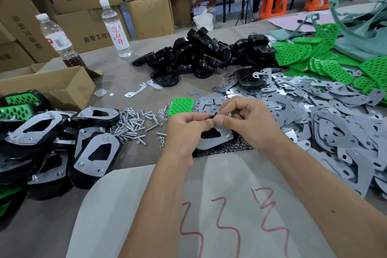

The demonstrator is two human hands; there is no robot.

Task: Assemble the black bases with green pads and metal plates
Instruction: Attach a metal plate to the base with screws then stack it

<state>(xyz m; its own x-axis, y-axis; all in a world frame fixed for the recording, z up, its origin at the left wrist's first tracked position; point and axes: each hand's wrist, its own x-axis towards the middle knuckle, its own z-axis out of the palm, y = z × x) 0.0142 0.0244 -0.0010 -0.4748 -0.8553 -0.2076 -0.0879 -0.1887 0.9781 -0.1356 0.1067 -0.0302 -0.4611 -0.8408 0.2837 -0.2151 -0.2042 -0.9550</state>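
Both my hands meet over one black base topped by a metal plate at the table's near middle. My left hand grips that base from the left. My right hand pinches a small part at the plate's far edge; what the part is I cannot tell. A single green pad lies just beyond my left hand. Loose screws and nuts are scattered to the left of it. Finished bases with plates are stacked at the left.
A pile of black bases sits mid-table, green pads at the far right, and grey metal plates spread across the right. Two bottles and an open carton stand at the left. A person sits in the background.
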